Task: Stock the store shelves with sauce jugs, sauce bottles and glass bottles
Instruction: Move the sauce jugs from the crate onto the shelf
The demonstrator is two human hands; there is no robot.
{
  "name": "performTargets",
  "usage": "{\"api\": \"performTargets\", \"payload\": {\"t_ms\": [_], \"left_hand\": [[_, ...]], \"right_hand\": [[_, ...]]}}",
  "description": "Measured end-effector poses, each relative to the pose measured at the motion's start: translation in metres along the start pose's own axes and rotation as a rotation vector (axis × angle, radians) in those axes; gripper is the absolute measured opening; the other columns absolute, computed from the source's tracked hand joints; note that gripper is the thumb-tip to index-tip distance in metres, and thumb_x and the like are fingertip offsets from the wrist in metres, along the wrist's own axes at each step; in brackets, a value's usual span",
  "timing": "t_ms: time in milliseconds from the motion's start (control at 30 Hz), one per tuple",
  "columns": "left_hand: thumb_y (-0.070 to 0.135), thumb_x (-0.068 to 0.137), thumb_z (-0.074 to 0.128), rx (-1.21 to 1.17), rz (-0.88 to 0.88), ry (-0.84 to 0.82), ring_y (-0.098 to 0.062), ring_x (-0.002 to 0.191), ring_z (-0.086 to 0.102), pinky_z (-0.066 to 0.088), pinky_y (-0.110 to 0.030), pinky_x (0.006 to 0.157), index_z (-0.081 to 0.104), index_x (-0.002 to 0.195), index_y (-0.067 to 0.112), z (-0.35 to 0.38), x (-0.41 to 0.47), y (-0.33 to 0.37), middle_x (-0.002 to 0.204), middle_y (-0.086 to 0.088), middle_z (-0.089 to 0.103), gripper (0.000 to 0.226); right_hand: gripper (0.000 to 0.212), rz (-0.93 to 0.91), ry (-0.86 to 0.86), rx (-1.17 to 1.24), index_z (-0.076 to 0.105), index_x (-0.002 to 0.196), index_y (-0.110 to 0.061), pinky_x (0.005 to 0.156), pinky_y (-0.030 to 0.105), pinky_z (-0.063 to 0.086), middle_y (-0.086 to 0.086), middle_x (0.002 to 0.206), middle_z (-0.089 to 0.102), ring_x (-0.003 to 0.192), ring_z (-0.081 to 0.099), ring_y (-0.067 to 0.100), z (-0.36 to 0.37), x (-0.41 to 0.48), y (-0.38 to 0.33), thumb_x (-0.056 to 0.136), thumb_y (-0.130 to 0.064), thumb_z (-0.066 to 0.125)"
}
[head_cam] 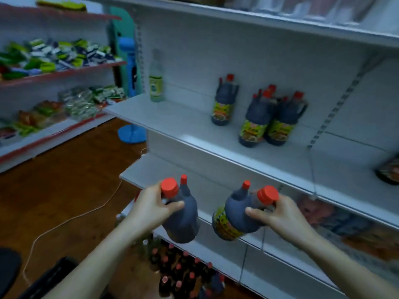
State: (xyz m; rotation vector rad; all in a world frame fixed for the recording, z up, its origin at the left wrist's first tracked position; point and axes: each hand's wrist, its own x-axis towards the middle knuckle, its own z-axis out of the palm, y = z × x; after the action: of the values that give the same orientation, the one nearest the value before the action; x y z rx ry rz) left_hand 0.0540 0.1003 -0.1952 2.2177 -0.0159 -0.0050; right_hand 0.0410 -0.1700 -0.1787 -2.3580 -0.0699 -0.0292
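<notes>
While both arms reach toward the white metal shelf [172, 117], the left hand [151, 207] curls its fingers round the neck of a dark red-capped plastic sauce jug [183, 221], and the right hand [278, 214] grips a second dark jug with a yellow-green label [233, 216]. Three matching jugs [254, 113] stand far right on the shelf; a clear glass bottle [155, 83] stands far left.

Dark plastic sauce jugs [183, 216], glossy red caps [170, 187]; matt white metal shelves [172, 119]; brown wood floor [71, 180].
</notes>
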Motion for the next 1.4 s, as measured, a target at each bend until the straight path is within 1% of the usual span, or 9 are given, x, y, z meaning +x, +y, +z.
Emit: {"api": "performTargets", "payload": {"t_ms": [233,333,433,733,900,1067,1200,1333,1400], "left_hand": [[0.017,0.073,0.076,0.022,0.196,0.043,-0.017,0.079,0.054,0.035,-0.025,0.06,0.05,0.071,0.019,0.017,0.074,0.089,0.076,-0.002,0.058,0.026],[0.016,0.074,0.075,-0.005,0.233,0.039,-0.021,0.078,0.056,0.037,-0.03,0.061,0.046,0.065,0.019,0.025,0.113,0.11,0.076,-0.008,0.059,0.03],[0.015,0.074,0.075,-0.044,0.256,0.048,-0.022,0.077,0.055,0.038,-0.03,0.066,0.046,0.066,0.02,0.039,0.153,0.124,0.075,-0.008,0.058,0.031],[0.02,0.075,0.074,-0.03,0.249,0.033,-0.026,0.08,0.056,0.041,-0.03,0.069,0.053,0.079,0.007,0.075,0.23,0.15,0.069,-0.004,0.055,0.024],[0.022,0.076,0.073,0.002,0.218,0.036,-0.025,0.083,0.059,0.043,-0.03,0.07,0.059,0.091,0.003,0.09,0.253,0.164,0.087,-0.012,0.066,0.028],[0.028,0.076,0.071,0.087,0.153,0.134,-0.026,0.083,0.059,0.043,-0.031,0.068,0.059,0.091,0.006,0.103,0.267,0.172,0.085,-0.01,0.064,0.029],[0.04,0.078,0.066,0.21,0.14,0.236,-0.034,0.094,0.06,0.048,-0.038,0.074,0.055,0.1,0.011,0.114,0.27,0.168,0.095,-0.011,0.066,0.038],[0.049,0.08,0.06,0.268,0.184,0.371,-0.036,0.096,0.059,0.047,-0.037,0.072,0.055,0.102,0.018,0.122,0.262,0.159,0.095,-0.009,0.067,0.039],[0.057,0.077,0.058,0.257,0.22,0.435,-0.034,0.096,0.061,0.048,-0.037,0.072,0.056,0.107,0.021,0.125,0.254,0.149,0.096,-0.007,0.068,0.047]], "right_hand": [[0.032,0.011,0.117,0.035,0.063,0.089,-0.002,0.073,0.041,0.05,0.014,0.085,0.069,0.082,0.065,0.02,-0.074,0.047,0.016,0.07,-0.022,0.078],[0.02,0.009,0.143,0.092,0.063,0.083,-0.005,0.062,0.013,0.049,-0.004,0.078,0.068,0.069,0.062,-0.006,-0.096,0.07,0.018,0.072,-0.014,0.077],[0.018,0.025,0.192,0.173,0.064,0.085,-0.009,0.058,0.005,0.046,-0.011,0.079,0.067,0.067,0.061,-0.008,-0.113,0.095,0.024,0.072,-0.011,0.077],[0.023,0.071,0.189,0.177,0.065,0.092,-0.006,0.086,0.037,0.052,0.004,0.092,0.071,0.089,0.066,0.016,-0.15,0.172,0.052,0.071,-0.008,0.076],[0.015,0.065,0.101,0.087,0.061,0.073,-0.017,0.063,0.025,0.047,-0.004,0.074,0.066,0.075,0.062,0.01,-0.167,0.214,0.066,0.074,-0.014,0.075],[0.011,0.016,-0.083,0.079,0.062,0.079,-0.01,0.066,0.023,0.048,-0.004,0.074,0.065,0.073,0.062,0.007,-0.179,0.254,0.079,0.076,-0.01,0.073],[0.024,-0.008,-0.204,0.066,0.062,0.097,0.0,0.069,0.019,0.05,0.012,0.095,0.069,0.079,0.063,0.007,-0.184,0.278,0.087,0.077,-0.01,0.071],[0.034,-0.014,-0.054,0.188,0.061,0.108,-0.008,0.089,0.037,0.052,0.008,0.107,0.066,0.099,0.062,0.014,-0.177,0.276,0.107,0.076,-0.015,0.073],[0.037,-0.02,0.137,0.362,0.058,0.112,-0.019,0.088,0.031,0.052,-0.002,0.112,0.063,0.104,0.059,0.011,-0.165,0.262,0.126,0.078,-0.017,0.071]]}}
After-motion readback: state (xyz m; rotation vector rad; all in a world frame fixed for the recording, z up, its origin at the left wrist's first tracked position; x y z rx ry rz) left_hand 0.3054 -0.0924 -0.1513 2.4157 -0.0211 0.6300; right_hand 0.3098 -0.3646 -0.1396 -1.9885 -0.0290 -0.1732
